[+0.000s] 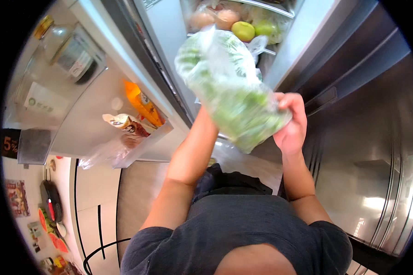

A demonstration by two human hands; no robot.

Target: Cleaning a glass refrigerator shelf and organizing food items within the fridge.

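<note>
A clear plastic bag of green vegetables (239,110), blurred by motion, is held up in front of an open fridge compartment (165,44). My right hand (294,122) grips its lower right edge, with the thumb and fingers on the plastic. From below, my left forearm (194,151) reaches up behind the bag, which hides my left hand and its grip. Just beyond the bag, a fridge shelf carries a yellow-green round fruit (243,31), a bagged green fruit (266,27) and bagged light-brown round items (215,17).
On the left, the open fridge door holds a gold-lidded glass jar (67,51), an orange packet (143,103) and a white-and-brown packet (127,123). A dark, shiny fridge door (351,165) stands at right. Cut watermelon pieces (57,241) lie on a counter at lower left.
</note>
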